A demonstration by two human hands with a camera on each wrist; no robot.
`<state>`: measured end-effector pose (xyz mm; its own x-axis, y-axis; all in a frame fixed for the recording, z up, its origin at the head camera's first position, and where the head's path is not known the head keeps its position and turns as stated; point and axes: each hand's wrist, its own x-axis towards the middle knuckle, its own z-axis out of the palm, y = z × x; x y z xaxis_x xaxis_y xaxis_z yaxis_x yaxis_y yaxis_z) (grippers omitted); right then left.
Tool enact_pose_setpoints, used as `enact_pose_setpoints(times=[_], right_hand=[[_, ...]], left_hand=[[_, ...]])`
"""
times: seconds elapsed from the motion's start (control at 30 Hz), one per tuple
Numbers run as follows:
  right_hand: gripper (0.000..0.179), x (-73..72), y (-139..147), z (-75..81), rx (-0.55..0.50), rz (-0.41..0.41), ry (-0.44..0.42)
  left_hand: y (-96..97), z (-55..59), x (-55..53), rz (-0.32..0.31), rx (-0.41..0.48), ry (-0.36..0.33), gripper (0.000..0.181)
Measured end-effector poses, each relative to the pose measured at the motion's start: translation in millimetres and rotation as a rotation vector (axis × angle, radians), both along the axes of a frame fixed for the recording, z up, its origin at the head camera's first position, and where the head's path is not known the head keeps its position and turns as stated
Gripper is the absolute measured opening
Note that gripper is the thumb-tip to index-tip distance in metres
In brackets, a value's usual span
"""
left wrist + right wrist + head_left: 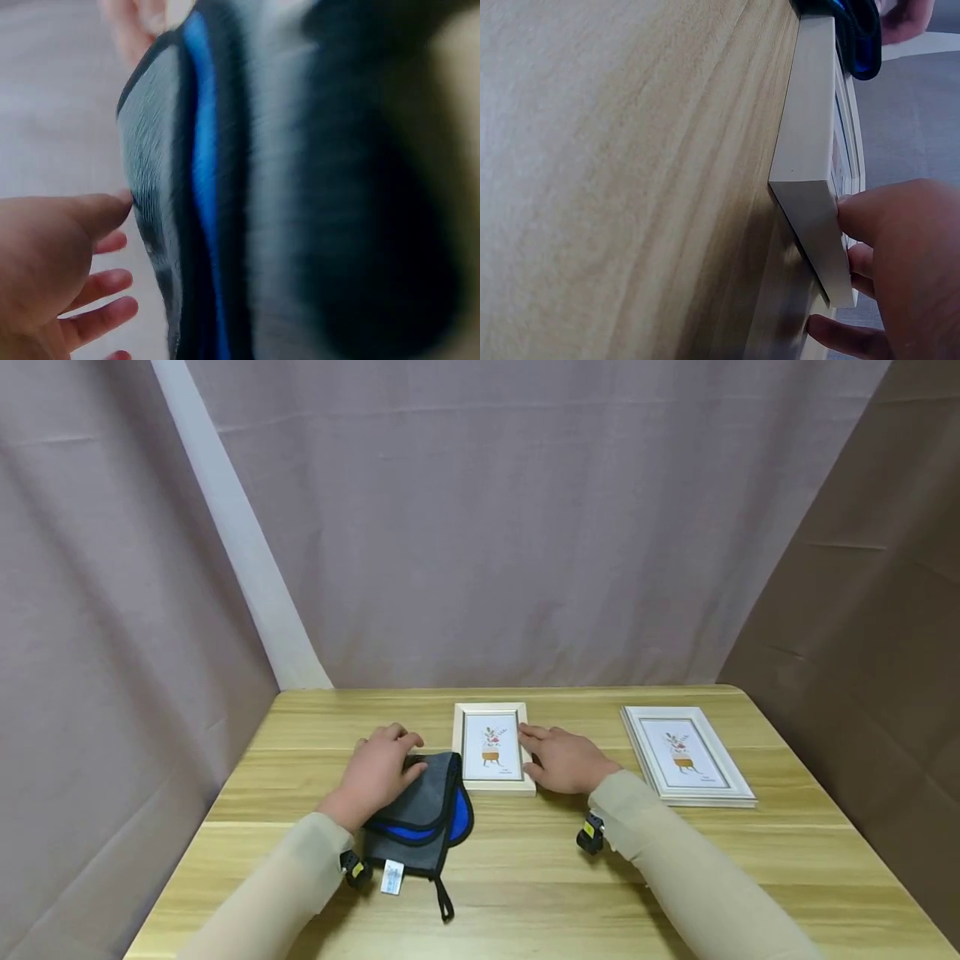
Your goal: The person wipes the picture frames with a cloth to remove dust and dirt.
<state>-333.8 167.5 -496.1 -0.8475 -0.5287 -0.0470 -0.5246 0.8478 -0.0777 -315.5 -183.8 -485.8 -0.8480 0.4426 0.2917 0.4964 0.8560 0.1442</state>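
Observation:
In the head view, my left hand [375, 774] is over the upper left part of a folded grey cloth [420, 797] with black edging and a blue inner layer. Its thumb touches the cloth's edge in the left wrist view, while the other fingers spread loosely apart. A cream picture frame [495, 783] with a vase-and-flowers print lies in the middle of the table, and one cloth corner meets its lower left side. On the frame's right border rests my right hand [566, 760]. In the right wrist view its thumb and some fingers [861, 259] touch the frame.
A second frame, white with a similar print [686, 760], lies to the right and appears stacked on another. The cloth's white tag [392, 877] and black hanging loop [445, 902] point toward the near side. Grey curtains [510, 527] stand behind the wooden table [525, 893].

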Motion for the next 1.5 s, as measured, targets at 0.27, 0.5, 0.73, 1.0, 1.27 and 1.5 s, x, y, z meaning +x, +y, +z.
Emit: enact_pose_setpoints(times=[0.27, 0.5, 0.73, 1.0, 1.27, 1.5], right_hand=[[0.066, 0.9, 1, 1.1, -0.01, -0.003, 0.02], [0.065, 3.0, 0, -0.7, -0.017, 0.029, 0.038], [0.064, 7.5, 4, -3.1, -0.026, 0.014, 0.034], [0.065, 9.2, 7, -3.3, -0.02, 0.025, 0.029], [0.064, 14.0, 11, 1.4, -0.028, 0.013, 0.034], [0.064, 13.2, 11, 0.7, -0.022, 0.007, 0.034]], left_hand=[[3.9, 2.5, 34.1, -0.18, -0.092, -0.02, 0.05], [11.6, -18.1, 36.9, -0.166, -0.118, -0.167, 0.061], [23.7, -27.6, 32.0, -0.126, -0.12, -0.168, 0.058], [33.2, -19.9, 19.8, -0.128, -0.104, -0.155, 0.051], [41.2, -12.5, 1.6, -0.128, -0.103, -0.178, 0.05], [48.0, -8.8, -19.3, -0.129, -0.121, -0.196, 0.049]])
